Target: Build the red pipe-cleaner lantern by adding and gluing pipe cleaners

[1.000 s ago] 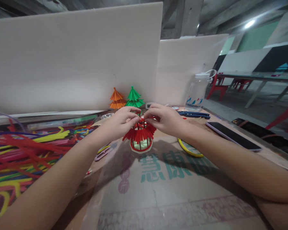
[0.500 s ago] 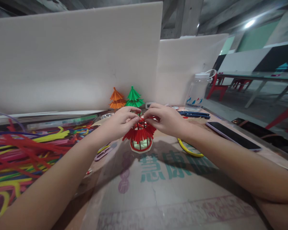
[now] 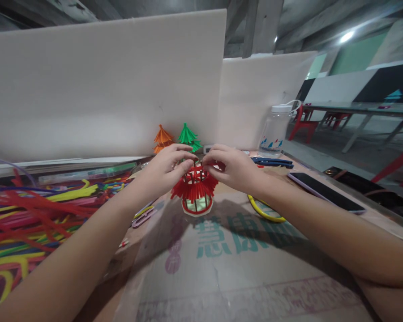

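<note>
A small round tower of thin sticks with a red pipe-cleaner fringe [image 3: 199,191] stands upright in front of me. Its base is a pale disc edged by a red ring [image 3: 197,212]. At the upper left of the tower, my left hand [image 3: 174,164] is closed, thumb and fingers pinching near the stick tops. On the other side my right hand [image 3: 229,166] has its fingers curled in on the upper red ring. The fingertips partly hide that ring. Behind stand an orange pipe-cleaner tower [image 3: 162,136] and a green one [image 3: 187,134].
Loose coloured pipe cleaners [image 3: 36,214] are heaped at the left. Purple-handled scissors [image 3: 143,218], a yellow loop [image 3: 262,212], a phone [image 3: 325,192], dark blue pliers [image 3: 272,162] and a clear bottle [image 3: 273,129] lie or stand around the printed plastic sheet [image 3: 221,277].
My hands stay at the tower's top, with the left fingers lifted slightly and more of the upper ring and sticks showing. The view has tilted up a little.
</note>
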Motion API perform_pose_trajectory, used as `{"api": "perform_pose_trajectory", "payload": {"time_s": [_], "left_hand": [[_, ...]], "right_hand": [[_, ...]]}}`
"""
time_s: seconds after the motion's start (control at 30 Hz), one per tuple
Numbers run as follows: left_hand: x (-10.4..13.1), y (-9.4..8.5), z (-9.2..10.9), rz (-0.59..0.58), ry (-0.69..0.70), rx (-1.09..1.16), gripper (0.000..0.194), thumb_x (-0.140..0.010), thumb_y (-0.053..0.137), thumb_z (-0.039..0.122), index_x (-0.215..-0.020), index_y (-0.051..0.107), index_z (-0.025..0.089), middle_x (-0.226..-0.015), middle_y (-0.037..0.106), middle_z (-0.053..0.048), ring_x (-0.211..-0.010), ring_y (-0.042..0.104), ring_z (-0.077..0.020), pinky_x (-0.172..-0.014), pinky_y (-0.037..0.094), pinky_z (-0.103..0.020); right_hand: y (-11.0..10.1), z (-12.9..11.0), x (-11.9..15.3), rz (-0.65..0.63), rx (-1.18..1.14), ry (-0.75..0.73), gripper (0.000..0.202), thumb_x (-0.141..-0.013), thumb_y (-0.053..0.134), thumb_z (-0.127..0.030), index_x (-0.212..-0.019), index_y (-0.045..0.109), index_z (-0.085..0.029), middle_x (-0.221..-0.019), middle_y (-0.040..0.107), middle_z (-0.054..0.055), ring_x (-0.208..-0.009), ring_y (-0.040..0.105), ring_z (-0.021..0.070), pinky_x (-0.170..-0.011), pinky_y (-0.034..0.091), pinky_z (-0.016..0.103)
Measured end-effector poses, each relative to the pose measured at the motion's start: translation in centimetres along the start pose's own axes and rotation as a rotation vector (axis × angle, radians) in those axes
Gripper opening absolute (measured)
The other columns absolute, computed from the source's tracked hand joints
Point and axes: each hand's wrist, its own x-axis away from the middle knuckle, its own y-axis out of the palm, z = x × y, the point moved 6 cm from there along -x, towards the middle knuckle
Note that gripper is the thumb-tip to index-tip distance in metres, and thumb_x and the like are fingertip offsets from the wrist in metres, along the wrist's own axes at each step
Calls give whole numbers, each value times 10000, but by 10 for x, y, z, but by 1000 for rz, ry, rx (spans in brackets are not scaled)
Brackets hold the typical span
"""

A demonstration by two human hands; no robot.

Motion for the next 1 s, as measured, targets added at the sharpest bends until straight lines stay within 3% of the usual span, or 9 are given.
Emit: {"api": "perform_pose_trajectory", "payload": {"time_s": [0.23, 0.33, 0.43, 0.53, 0.63, 0.73, 0.83, 0.9, 1.0], "left_hand": [[12, -4, 36, 210, 180, -136, 322, -993, 479, 201, -1183, 738, 181, -1329, 652, -129, -1288, 561, -286, -1116, 440, -521], [17, -5, 49, 273, 178, -118, 333, -1001, 475, 207, -1219, 723, 164, -1323, 661, -131, -1315, 539, -285, -1143, 418, -525], [22, -1, 54, 293, 98, 75, 335, -1011, 489, 248, -1254, 712, 190, -1356, 646, -109, -1338, 535, -255, -1167, 417, -476], [29, 12, 56, 303, -22, 421, 362, -1031, 491, 293, -1359, 642, 317, -1496, 553, -25, -1403, 494, -196, -1190, 410, -390], [35, 22, 58, 339, -76, 648, 345, -1016, 546, 341, -1339, 641, 417, -1508, 551, 47, -1425, 475, -169, -1197, 399, -339], [31, 21, 55, 329, -114, 729, 317, -975, 612, 388, -1278, 702, 365, -1397, 655, 4, -1312, 587, -193, -1143, 456, -345], [21, 17, 44, 228, -176, 766, 315, -921, 666, 435, -1136, 774, 232, -1098, 782, -66, -998, 725, -210, -906, 584, -329], [16, 16, 36, 168, -232, 752, 288, -889, 698, 436, -999, 785, 184, -923, 792, -64, -826, 724, -189, -749, 582, -283], [13, 14, 29, 118, -260, 694, 252, -877, 706, 421, -885, 754, 174, -820, 764, -35, -734, 685, -147, -667, 533, -231]], "right_hand": [[-26, -21, 1, 226, 130, -110, 109, -931, 589, -178, -913, 696, -166, -883, 685, 42, -725, 615, 133, -623, 414, 238], [-37, -34, 3, 308, 229, -172, 129, -943, 574, -157, -910, 699, -151, -873, 700, 53, -717, 625, 140, -623, 432, 249], [-48, -45, 5, 386, 252, -231, 140, -954, 571, -142, -888, 694, -143, -848, 705, 59, -675, 614, 130, -612, 453, 250], [-60, -54, 11, 506, 217, -301, 110, -951, 595, -128, -890, 684, -152, -840, 703, 61, -669, 613, 119, -594, 466, 235], [-68, -60, 16, 583, 178, -369, 75, -930, 629, -110, -930, 676, -169, -845, 697, 56, -704, 633, 122, -615, 493, 231], [-70, -60, 18, 586, 204, -394, 74, -923, 647, -113, -955, 672, -175, -861, 704, 60, -737, 650, 137, -652, 511, 253], [-64, -57, 17, 532, 302, -424, 42, -936, 646, -146, -958, 667, -176, -872, 723, 61, -771, 667, 158, -679, 506, 286], [-58, -57, 15, 479, 352, -435, 34, -953, 631, -169, -949, 661, -182, -853, 725, 47, -750, 665, 157, -654, 485, 289], [-53, -56, 14, 390, 348, -411, 54, -976, 598, -195, -983, 651, -204, -874, 724, 35, -760, 665, 155, -655, 481, 288]]}}
